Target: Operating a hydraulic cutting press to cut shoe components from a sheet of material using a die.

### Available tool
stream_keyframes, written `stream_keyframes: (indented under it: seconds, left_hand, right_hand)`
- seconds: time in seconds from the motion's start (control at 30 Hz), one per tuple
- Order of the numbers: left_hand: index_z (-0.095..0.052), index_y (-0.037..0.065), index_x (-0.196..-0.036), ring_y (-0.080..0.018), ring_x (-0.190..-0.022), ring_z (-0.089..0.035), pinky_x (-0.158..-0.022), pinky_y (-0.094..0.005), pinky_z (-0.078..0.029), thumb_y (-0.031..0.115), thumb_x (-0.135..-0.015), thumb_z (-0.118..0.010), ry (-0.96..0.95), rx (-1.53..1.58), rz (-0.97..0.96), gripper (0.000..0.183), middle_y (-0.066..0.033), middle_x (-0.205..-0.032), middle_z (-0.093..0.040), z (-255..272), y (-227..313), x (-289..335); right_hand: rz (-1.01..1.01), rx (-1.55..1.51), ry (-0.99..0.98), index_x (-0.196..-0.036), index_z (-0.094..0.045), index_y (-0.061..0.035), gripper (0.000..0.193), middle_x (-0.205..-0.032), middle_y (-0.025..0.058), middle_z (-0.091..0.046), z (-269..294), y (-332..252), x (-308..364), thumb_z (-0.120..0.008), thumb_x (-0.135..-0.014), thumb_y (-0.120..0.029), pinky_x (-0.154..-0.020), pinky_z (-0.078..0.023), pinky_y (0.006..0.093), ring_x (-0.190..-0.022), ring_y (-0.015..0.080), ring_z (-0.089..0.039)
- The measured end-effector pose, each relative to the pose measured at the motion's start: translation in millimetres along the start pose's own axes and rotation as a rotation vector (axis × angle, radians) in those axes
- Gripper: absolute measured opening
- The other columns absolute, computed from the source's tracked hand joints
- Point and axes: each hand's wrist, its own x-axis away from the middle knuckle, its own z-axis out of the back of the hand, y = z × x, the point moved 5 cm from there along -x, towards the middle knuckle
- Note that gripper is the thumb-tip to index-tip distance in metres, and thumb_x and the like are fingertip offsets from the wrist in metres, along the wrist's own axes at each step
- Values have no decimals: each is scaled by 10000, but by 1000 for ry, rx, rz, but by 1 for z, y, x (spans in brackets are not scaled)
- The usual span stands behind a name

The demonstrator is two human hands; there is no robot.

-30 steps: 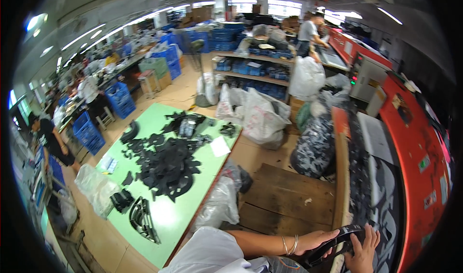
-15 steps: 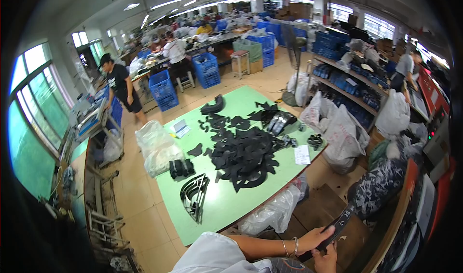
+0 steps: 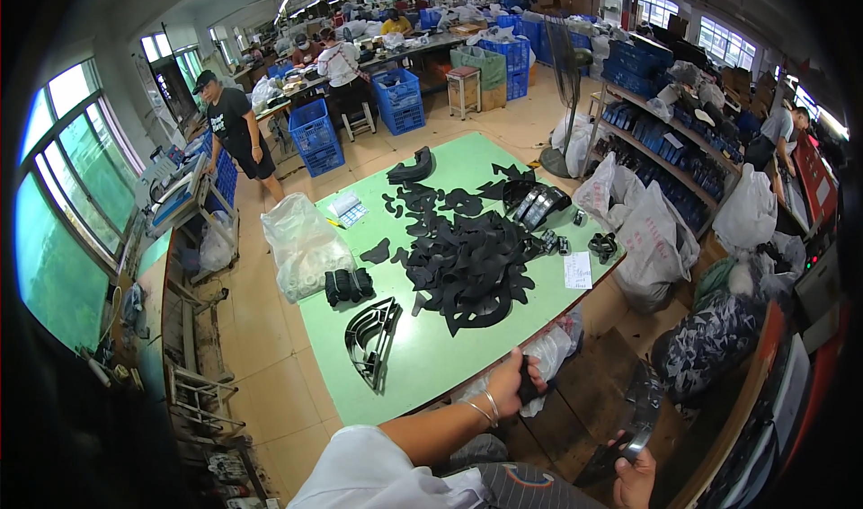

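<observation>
A small black piece [image 3: 529,385] is gripped in the left hand [image 3: 507,386], the fingers curled round it, by the near edge of the green table [image 3: 430,371]; a curved dark strip [image 3: 645,403] with a glossy rim is held by the right hand [image 3: 636,478], pinched near its lower end between thumb and fingers, over the brown boards [image 3: 589,370] to the right of the table; how firmly either is clasped cannot be told.

Because the strip is supported near one end of its visible curve, it could be twisted out of the pinch if its far end were knocked; the wooden rail [image 3: 748,399] is set to its right, and by a wide swing it could be struck; if the rim is hard and thin, which cannot be judged here, a finger could be nicked. If the black piece were let slip, it could be dropped past the table edge and be lost in the folds of the clear plastic bag [image 3: 550,351]; if it were laid on the heap of black cutouts [image 3: 472,275], it could be mixed up with them, since the colour is shared; by the left forearm [image 3: 433,430], if swept inward, the open black frame [image 3: 367,345] could be shifted.
</observation>
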Motion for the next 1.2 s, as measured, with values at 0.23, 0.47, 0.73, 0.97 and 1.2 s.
stream_keyframes:
  seconds: [0.23, 0.47, 0.73, 0.97, 1.2]
  left_hand:
    - [-529, -30, -1184, -262, -830, -638, -743, -341, -502, 541, -998, -348, 149, -119, -290, 628, -133, -923, -661, 59, 79, -38]
    - [-405, -16, -1377, -358, -1259, -463, -1082, -515, -321, 647, -878, -541, 228, -184, -386, 841, -196, -1436, -426, 61, 231, -84]
    - [-412, 129, -1428, -274, -1144, -521, -983, -427, -366, 505, -932, -510, 432, -342, -175, 631, -46, -1298, -549, 125, 142, -132]
    - [-509, 124, -794, -157, -538, -485, -479, -263, -388, 187, -853, -621, -55, -502, 179, 141, -20, -681, -498, 47, -8, -204]
    - [-551, 115, -1211, -149, -832, -559, -680, -272, -461, 368, -938, -584, -536, -968, 533, 374, -30, -1024, -587, -125, -233, -145]
  right_hand:
    - [-41, 248, 53, -1222, -565, 32, 332, -1098, 80, -620, -6, -24, 30, -556, -890, 19, -938, -415, 284, -1021, 180, -569]
    - [-201, 32, 18, -1214, -575, 17, 327, -1103, 119, -636, -14, -5, 51, -584, -889, -17, -933, -445, 330, -1025, 238, -597]
    - [6, 34, 202, -1029, -649, 14, 329, -1191, 118, -617, -6, 1, 77, -766, -774, -160, -985, -432, 362, -1138, 236, -585]
    - [185, 311, 334, -1131, -632, 15, 284, -1267, 109, -536, 10, 10, 161, -685, -878, -101, -995, -402, 346, -1174, 229, -507]
    - [177, 108, 880, -1141, -599, 10, 346, -1246, 115, -531, -31, 32, 288, -669, -915, -243, -988, -381, 342, -1163, 219, -494]
